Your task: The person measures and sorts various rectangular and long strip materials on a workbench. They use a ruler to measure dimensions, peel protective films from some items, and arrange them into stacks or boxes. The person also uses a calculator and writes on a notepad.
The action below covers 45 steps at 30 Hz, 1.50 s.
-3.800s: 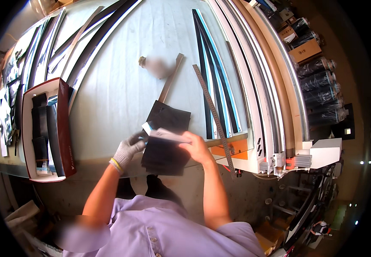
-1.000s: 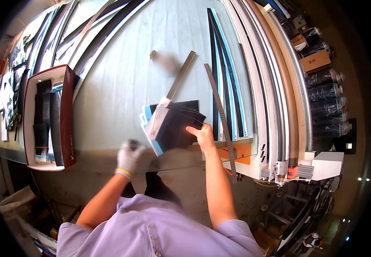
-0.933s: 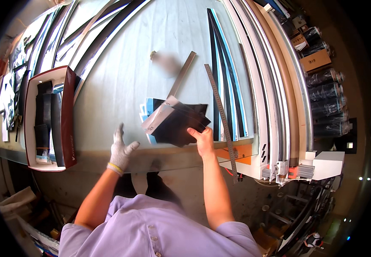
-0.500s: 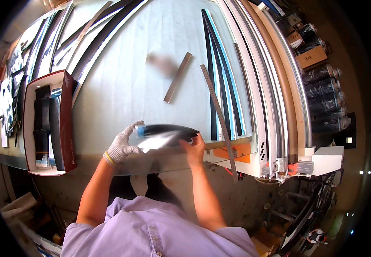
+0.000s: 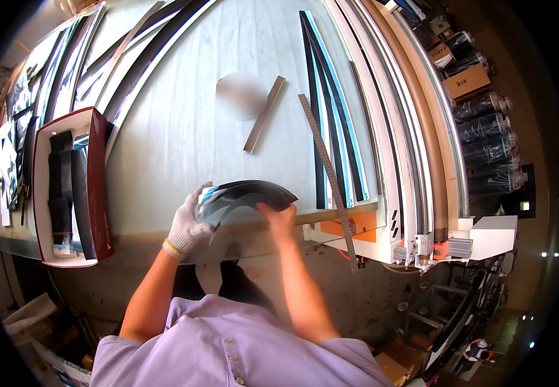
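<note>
A bowed stack of thin, dark, glossy film strips [image 5: 247, 189] is held between my hands over the near edge of the table, its middle arching away from me. My left hand [image 5: 188, 224], in a whitish knit glove with a yellow cuff edge, is closed round the left end, where pale and blue edges show. Bare, my right hand [image 5: 281, 222] pinches the right end, the thumb against the near side. Some of its fingers are hidden behind the strips. How many strips there are I cannot tell.
At left stands a dark red box [image 5: 101, 213] with black pieces inside. A metal bar [image 5: 264, 116] lies mid-table; a long ruler [image 5: 323, 151] overhangs the front edge beside black and blue strips [image 5: 312, 84]. Long rollers [image 5: 421, 116] run along the right. More strips [image 5: 144, 71] lie far left.
The strips have gone from flatter, blurred and pale-sided to a clear dark arch. My left hand has shifted slightly right, my right hand slightly left, bringing them closer together.
</note>
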### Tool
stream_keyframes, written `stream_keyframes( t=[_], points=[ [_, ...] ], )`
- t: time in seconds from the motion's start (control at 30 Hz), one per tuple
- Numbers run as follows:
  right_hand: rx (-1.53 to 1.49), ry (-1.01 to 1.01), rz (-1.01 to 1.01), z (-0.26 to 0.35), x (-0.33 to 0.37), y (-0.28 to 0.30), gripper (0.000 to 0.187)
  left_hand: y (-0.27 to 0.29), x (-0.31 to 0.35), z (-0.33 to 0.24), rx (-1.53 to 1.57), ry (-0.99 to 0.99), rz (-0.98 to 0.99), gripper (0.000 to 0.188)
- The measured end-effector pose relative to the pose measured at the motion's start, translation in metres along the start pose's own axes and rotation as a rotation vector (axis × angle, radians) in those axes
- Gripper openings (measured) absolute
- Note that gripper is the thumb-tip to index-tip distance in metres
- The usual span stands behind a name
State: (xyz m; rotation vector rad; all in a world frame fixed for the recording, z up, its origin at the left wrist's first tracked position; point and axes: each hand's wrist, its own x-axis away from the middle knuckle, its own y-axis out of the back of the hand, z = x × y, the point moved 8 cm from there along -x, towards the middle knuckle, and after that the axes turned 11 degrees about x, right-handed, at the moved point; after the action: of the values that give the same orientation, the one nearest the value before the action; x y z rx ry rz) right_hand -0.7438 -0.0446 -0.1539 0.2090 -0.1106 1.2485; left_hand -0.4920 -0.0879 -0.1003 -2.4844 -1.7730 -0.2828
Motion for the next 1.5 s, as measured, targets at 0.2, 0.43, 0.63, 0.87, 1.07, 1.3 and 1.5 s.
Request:
stream_keyframes(
  t=[0.2,0.43,0.63,0.87,1.07,1.3,1.5],
  points=[
    [0.015,-0.042,0.111,0.011,0.005,-0.013,0.034,0.001,0.04,0.035,-0.054,-0.044,-0.054,0.148],
    [0.199,-0.022,0.009,0.014,0.001,-0.025,0.013,-0.004,0.064,0.07,-0.083,-0.144,-0.131,0.163],
    [0.212,0.026,-0.019,0.017,0.008,-0.036,0.011,-0.004,0.068,0.034,-0.362,-0.284,-0.292,0.141],
    [0.216,-0.087,0.3,0.019,0.011,-0.038,0.011,0.035,0.0,0.036,0.641,0.055,-0.038,0.093],
    [0.371,0.103,-0.211,-0.003,0.006,0.061,0.05,0.052,0.013,0.111,0.716,0.278,-0.362,0.041],
    [1.111,-0.286,-0.619,-0.117,0.124,0.3,0.051,0.065,0.026,0.115,0.914,0.334,-0.73,0.045],
    [0.968,-0.295,-0.493,-0.145,0.228,0.319,0.038,0.074,0.013,0.133,1.045,0.252,-0.693,0.048]
  ],
)
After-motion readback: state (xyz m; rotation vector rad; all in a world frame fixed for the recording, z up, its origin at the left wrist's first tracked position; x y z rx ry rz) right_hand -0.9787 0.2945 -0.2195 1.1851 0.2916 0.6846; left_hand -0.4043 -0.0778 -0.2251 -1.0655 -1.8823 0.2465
